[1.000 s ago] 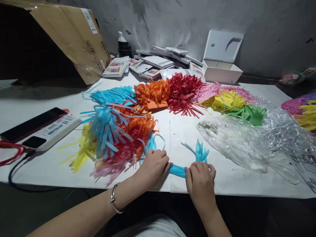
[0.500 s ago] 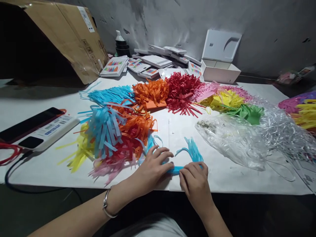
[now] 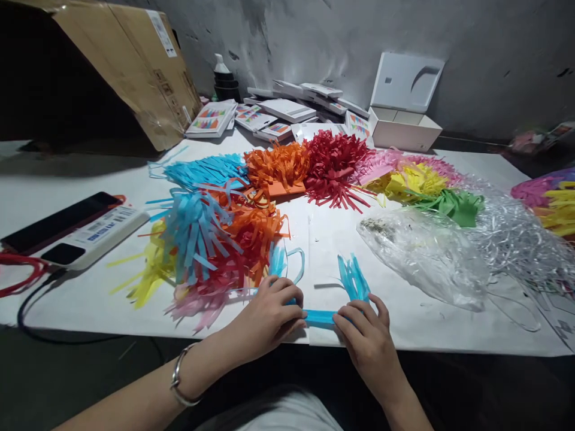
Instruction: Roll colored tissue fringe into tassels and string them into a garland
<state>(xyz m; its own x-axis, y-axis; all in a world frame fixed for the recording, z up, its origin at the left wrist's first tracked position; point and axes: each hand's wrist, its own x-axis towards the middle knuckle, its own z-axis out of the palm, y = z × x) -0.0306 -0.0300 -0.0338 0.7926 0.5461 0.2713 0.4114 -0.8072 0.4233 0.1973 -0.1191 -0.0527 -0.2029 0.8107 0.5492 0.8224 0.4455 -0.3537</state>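
Note:
A blue tissue-paper tassel [image 3: 320, 318] lies at the table's front edge, its middle drawn into a narrow band and its fringed ends pointing away from me. My left hand [image 3: 275, 312] is closed on the band's left end, with finger and thumb at the paper. At the right end, the fingers of my right hand [image 3: 369, 330] pinch the band, and blue fringe sticks up beyond them. The parts of the paper under both hands are hidden. Left of my left hand lies a pile of finished-looking tassels, with a light blue tassel [image 3: 197, 230] on top of orange-red tassels [image 3: 256, 233].
Orange [image 3: 278, 164] and dark red fringed paper [image 3: 335, 158] lie behind. A clear plastic bag [image 3: 422, 257] and silver tinsel [image 3: 521, 233] are on the right. A power bank [image 3: 96, 236] with cables sits left. Flat boxes [image 3: 287, 111] and a carton [image 3: 135, 72] stand at the back.
My hands have moved apart, and a longer stretch of the blue band shows between them. The right hand has shifted right and the left hand slightly left.

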